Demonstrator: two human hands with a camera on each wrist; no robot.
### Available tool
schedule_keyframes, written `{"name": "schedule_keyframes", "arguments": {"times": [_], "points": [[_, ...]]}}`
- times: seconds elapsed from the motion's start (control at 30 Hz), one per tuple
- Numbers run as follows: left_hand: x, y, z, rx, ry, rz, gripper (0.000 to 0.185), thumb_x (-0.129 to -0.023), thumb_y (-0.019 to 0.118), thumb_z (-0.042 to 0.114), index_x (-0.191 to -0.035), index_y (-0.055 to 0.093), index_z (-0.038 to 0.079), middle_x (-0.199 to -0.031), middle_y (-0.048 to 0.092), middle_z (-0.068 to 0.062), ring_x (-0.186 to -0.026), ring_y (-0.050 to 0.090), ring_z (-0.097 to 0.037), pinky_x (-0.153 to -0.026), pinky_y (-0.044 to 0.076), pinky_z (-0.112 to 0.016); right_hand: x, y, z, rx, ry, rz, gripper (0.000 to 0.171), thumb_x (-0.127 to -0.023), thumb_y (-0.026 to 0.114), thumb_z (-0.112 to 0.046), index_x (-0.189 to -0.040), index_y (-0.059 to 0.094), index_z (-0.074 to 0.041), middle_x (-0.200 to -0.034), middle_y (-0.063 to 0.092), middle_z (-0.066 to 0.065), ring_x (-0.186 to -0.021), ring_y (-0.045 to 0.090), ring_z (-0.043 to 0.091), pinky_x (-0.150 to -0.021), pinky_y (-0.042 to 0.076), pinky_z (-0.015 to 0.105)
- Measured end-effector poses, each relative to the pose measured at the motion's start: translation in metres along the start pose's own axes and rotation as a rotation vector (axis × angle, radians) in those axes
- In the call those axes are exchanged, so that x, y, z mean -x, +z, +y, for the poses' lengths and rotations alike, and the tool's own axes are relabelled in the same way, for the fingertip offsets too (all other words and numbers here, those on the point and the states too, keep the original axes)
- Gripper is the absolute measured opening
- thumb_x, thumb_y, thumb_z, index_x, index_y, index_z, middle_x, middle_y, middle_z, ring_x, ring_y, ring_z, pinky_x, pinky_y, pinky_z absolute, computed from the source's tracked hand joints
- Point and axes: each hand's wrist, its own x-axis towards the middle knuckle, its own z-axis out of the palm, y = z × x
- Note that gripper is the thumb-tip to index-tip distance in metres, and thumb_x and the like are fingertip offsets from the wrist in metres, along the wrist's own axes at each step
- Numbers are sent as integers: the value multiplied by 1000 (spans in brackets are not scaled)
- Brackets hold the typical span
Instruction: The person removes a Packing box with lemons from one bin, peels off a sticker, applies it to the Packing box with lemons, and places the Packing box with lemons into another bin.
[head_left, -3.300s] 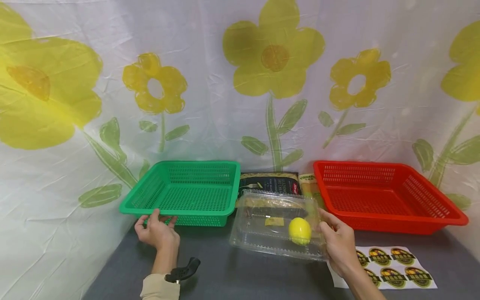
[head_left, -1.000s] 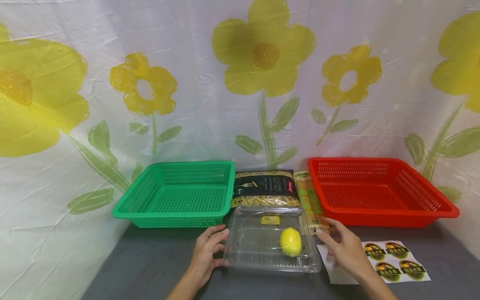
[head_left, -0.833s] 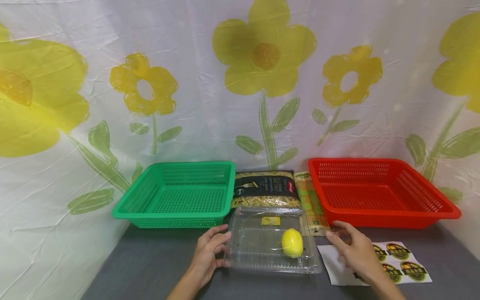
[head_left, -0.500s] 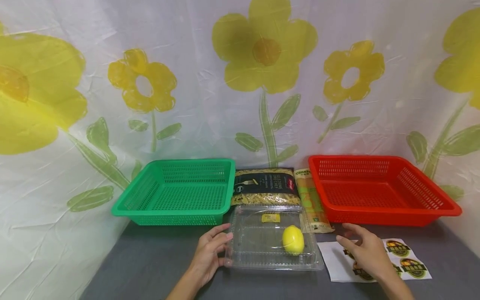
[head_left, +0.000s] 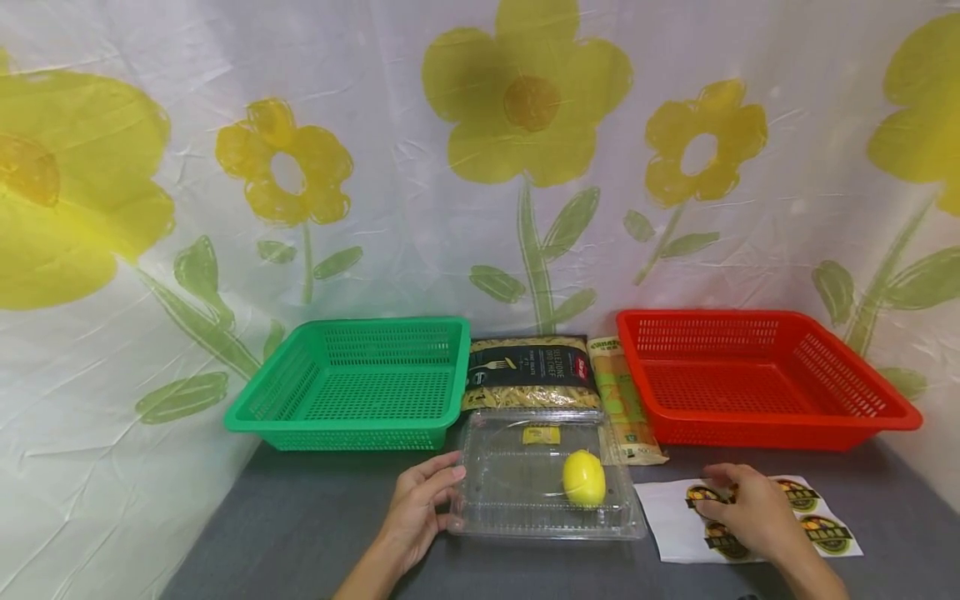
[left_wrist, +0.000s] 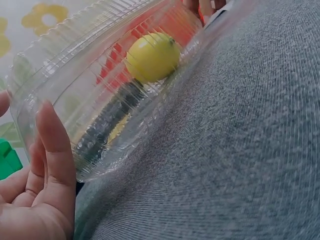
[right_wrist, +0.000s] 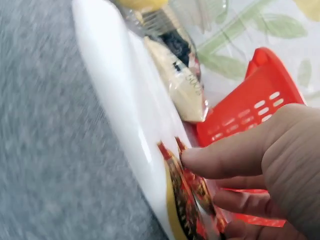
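A clear plastic clamshell container [head_left: 517,517] lies closed on the table in the head view, with a yellow lemon [head_left: 583,478] and a small yellow packet [head_left: 541,436] inside. My left hand [head_left: 416,517] rests at its left side, fingers loosely bent and touching the edge. In the left wrist view, the lemon [left_wrist: 153,57] shows through the ribbed wall. My right hand [head_left: 757,512] is over a white sheet of round stickers [head_left: 678,533]. Its thumb touches the sheet near a sticker [right_wrist: 186,200] in the right wrist view; the fingers are only slightly bent. The hand covers some stickers.
A green basket [head_left: 345,442] stands at the back left and a red basket [head_left: 757,432] at the back right. Between them lie a pasta bag [head_left: 528,371] and a yellow-green food packet [head_left: 626,408]. Behind hangs a flower-printed curtain [head_left: 390,250].
The container was held up by the right hand earlier and now lies on the table. My left hand has moved from the green basket to the container. The right hand has moved onto the sticker sheet.
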Motion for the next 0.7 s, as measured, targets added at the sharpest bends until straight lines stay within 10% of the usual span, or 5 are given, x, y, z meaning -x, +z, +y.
{"name": "schedule_keyframes", "arguments": {"times": [0.7], "points": [[3, 1, 0, -2, -28, 7, 62, -84, 71, 24, -135, 46, 0, -106, 52, -8, -60, 55, -10, -48, 51, -29, -3, -1, 0, 14, 87, -69, 38, -68, 81, -30, -94, 68, -6, -85, 64, 4, -79, 59, 22, -68, 44, 42]]}}
